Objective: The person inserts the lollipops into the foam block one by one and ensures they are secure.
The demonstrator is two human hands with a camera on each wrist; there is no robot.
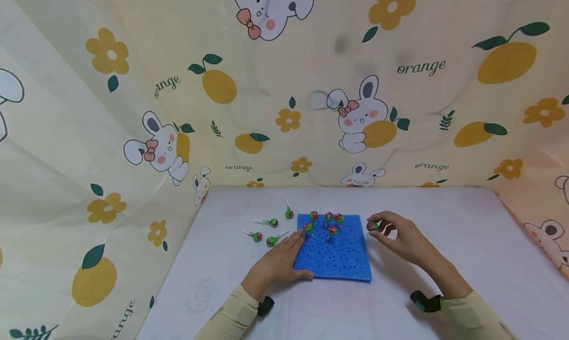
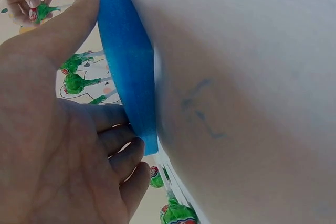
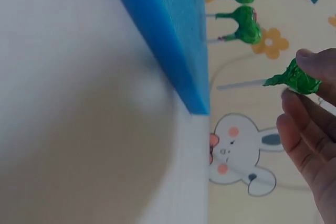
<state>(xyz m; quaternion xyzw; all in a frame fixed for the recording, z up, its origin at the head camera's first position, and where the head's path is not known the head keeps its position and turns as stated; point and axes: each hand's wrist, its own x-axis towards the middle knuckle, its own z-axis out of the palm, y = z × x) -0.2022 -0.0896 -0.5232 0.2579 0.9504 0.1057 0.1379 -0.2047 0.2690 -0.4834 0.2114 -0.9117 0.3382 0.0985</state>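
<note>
A blue foam board (image 1: 340, 258) dotted with small holes lies on the table. Several green-and-red wrapped lollipops (image 1: 332, 230) stand in it by their sticks, towards the back. My left hand (image 1: 280, 262) rests against the board's left side and near corner, thumb and fingers spread; in the left wrist view the fingers (image 2: 123, 142) touch the blue edge. Just off the board's right side, my right hand (image 1: 406, 240) pinches one lollipop (image 3: 303, 78) by its wrapped head. That lollipop's white stick points down, its tip free in the air in the right wrist view.
Left of the board, several loose lollipops (image 1: 271, 241) lie on the white table (image 1: 235, 290), sticks in different directions. A patterned cloth (image 1: 275, 83) with rabbits and oranges hangs behind the table and along the sides.
</note>
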